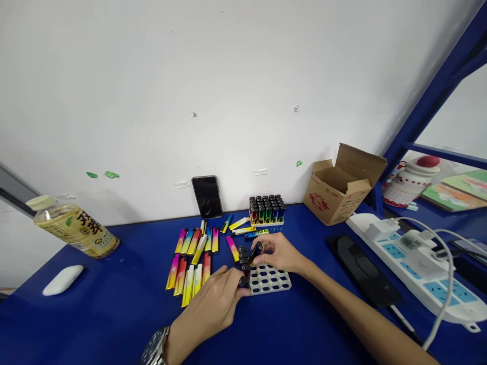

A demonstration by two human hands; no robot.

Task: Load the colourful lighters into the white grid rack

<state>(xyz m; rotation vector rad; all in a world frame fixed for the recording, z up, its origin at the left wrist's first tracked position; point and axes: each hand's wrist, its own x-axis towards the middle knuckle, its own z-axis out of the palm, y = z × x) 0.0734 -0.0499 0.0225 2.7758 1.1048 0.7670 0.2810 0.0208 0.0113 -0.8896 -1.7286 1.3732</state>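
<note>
A white plastic tray with rows of oval holes [271, 285] lies on the blue table, with several lighters upright along its left side. My right hand [279, 252] pinches a dark-topped lighter [257, 248], tilted over the tray's back left part. At the front left corner, my left hand [220, 294] has its fingers closed round another black-topped lighter [243, 282]; its lower part is hidden. Loose shiny lighters in pink, red, blue and yellow [187, 284] lie left of the tray. More lie behind it, including a yellow one [239, 223].
A filled tray of upright lighters [267, 210] stands near the wall. A phone [207, 196] leans there. An open cardboard box [335, 195], a dark phone [363, 271] and a power strip [414, 274] are at right. A tea bottle [76, 228] and white mouse [63, 280] lie left.
</note>
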